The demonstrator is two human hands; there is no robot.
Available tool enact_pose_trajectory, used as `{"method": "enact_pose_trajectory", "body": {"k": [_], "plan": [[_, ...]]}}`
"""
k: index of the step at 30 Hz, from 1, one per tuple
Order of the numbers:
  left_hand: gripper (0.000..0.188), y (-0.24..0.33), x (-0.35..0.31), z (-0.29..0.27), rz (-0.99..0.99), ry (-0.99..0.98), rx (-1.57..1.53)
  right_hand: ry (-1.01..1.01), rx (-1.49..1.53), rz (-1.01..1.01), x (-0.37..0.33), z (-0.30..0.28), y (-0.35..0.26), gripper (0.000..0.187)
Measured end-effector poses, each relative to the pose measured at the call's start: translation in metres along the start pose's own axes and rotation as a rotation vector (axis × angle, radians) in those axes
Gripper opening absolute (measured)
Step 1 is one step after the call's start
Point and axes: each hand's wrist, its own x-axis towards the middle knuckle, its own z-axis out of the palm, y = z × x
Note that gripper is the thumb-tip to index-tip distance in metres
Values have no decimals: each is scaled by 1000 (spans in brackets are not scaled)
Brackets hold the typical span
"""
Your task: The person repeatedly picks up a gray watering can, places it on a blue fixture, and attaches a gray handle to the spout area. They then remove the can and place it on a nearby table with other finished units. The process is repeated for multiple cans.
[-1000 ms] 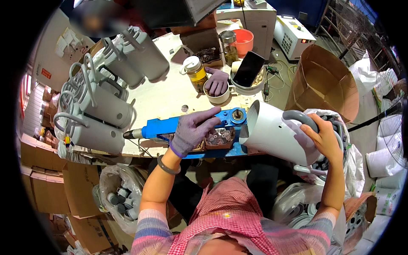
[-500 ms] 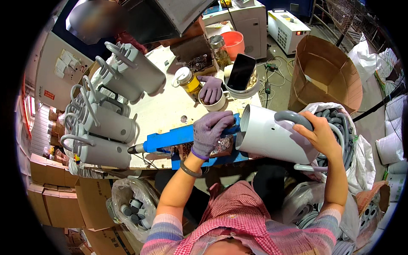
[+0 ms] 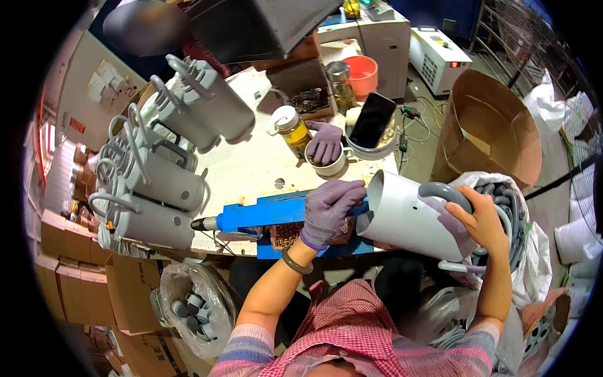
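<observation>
My left hand (image 3: 328,213), in a purple-grey glove, is closed over the right end of a long blue metal tool or fixture (image 3: 264,215). Its fingers press together just outside the mouth of a grey cylinder (image 3: 411,217); what they hold, if anything, is hidden. The cylinder lies on its side, open end towards that hand. My bare right hand (image 3: 480,217) grips the thick curved grey handle (image 3: 445,191) on the cylinder's upper side. A thinner light-grey loop (image 3: 461,267) shows at its far-right end.
Several grey cylinders with looped handles (image 3: 160,179) stand or lie at the bench's left. Behind the fixture are a white cup (image 3: 326,164) with a glove, a yellow jar (image 3: 292,133) and a phone (image 3: 372,119). A sack of grey handles (image 3: 534,245) and a cardboard box (image 3: 490,125) stand right.
The whole view has shifted, so the bench things sit slightly lower and further right. Both hands and the cylinder keep nearly the same places against the blue fixture.
</observation>
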Motion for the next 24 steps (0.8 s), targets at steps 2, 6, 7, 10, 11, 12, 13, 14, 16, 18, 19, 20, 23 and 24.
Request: {"method": "enact_pose_trajectory", "body": {"k": [2,6,7,10,11,12,13,14,16,18,19,20,23,24], "plan": [[20,-5,-2,-3,-10,-18,-27,5,-2,4,1,3,-4,32],[20,-4,-1,0,245,52,139,-3,-25,-16,-1,5,-4,30],[23,-8,-2,1,305,56,192,-35,-47,15,-3,3,-1,29],[37,-14,-5,0,386,77,304,-62,-52,-5,0,6,-5,29],[45,-11,-4,-1,347,97,304,-55,-69,-27,1,8,-11,29],[54,-9,-7,-2,309,113,303,-47,-85,-46,2,9,-17,29],[81,-12,-19,-8,131,54,204,-89,-90,-37,2,7,-22,30],[95,-2,-23,-25,250,101,393,-76,-108,-44,-1,5,-23,31],[97,-3,-40,-55,208,162,526,-44,-66,-47,-10,3,-18,27],[71,-13,-53,-82,230,166,611,0,-74,-37,-17,1,-9,27],[61,-18,-54,-88,267,111,632,19,-76,-34,-19,0,-10,28],[53,-21,-54,-91,304,55,652,16,-77,-9,-22,-1,-12,27],[40,-18,-52,-70,382,78,740,13,-88,24,-25,-1,-22,26],[38,-23,-55,-70,414,113,764,9,-84,16,-28,0,-25,25]]}}
